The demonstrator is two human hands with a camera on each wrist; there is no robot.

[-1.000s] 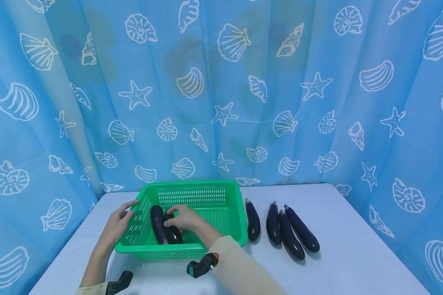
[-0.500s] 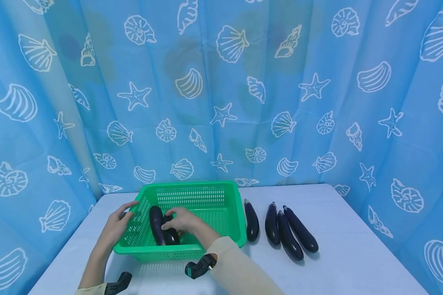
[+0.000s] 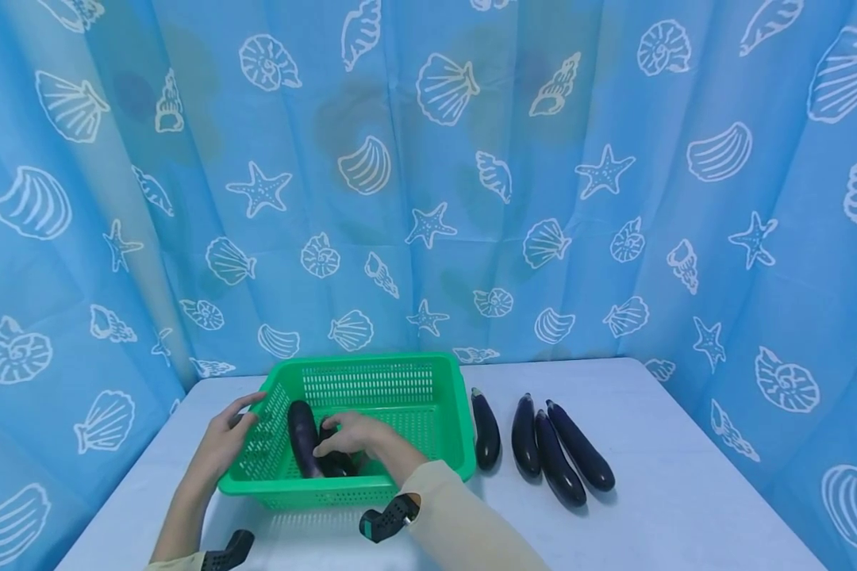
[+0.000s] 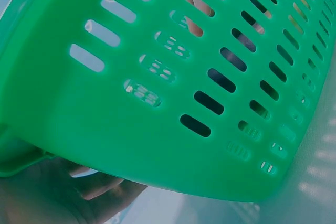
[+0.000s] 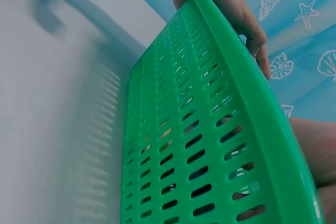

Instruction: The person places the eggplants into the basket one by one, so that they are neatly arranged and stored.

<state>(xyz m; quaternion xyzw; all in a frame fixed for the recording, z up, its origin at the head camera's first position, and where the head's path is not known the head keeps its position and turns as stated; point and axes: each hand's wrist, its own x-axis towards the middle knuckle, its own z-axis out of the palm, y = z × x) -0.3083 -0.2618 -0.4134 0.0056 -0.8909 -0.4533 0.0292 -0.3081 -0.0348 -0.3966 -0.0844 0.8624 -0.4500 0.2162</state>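
Observation:
In the head view a green plastic basket with slotted walls stands on the white table. My left hand holds its left rim; in the left wrist view that hand shows below the basket wall. My right hand reaches inside and grips a dark purple eggplant, covering its middle. Beside this one, to the left, lies another eggplant. Through the right wrist camera, the basket's outer wall hides most of what the right hand works on.
Right of the basket, one eggplant lies close to its wall. Farther right are three more: a left one, a middle one and a right one. A blue shell-print curtain hangs behind the table.
The gripped eggplant's near end has shifted a little left, then back right, with the right hand staying on it. The left hand keeps its place on the rim.

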